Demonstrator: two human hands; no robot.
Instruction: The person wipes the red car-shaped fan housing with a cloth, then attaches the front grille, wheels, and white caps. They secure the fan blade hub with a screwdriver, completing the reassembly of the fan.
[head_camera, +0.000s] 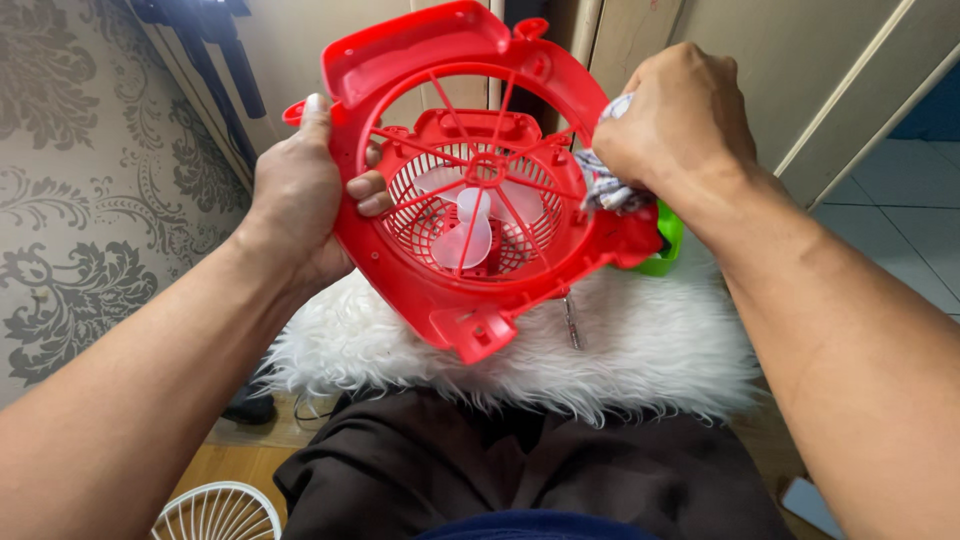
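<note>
A red plastic fan housing (420, 270) with a round grille and pale blades (465, 225) inside is held up in front of me. My left hand (300, 195) grips its left rim, thumb on the outer edge and fingers curled inside the frame. My right hand (675, 125) is closed around a crumpled patterned cloth (605, 185) and presses it against the housing's right rim. A metal screwdriver shaft (571, 322) lies on the rug just below the housing.
A white fluffy rug (640, 350) covers the surface below, with a green object (665, 240) partly hidden behind the fan. A white round fan grille (215, 512) lies on the floor at lower left. Patterned wallpaper (90, 180) is left, cabinet doors behind.
</note>
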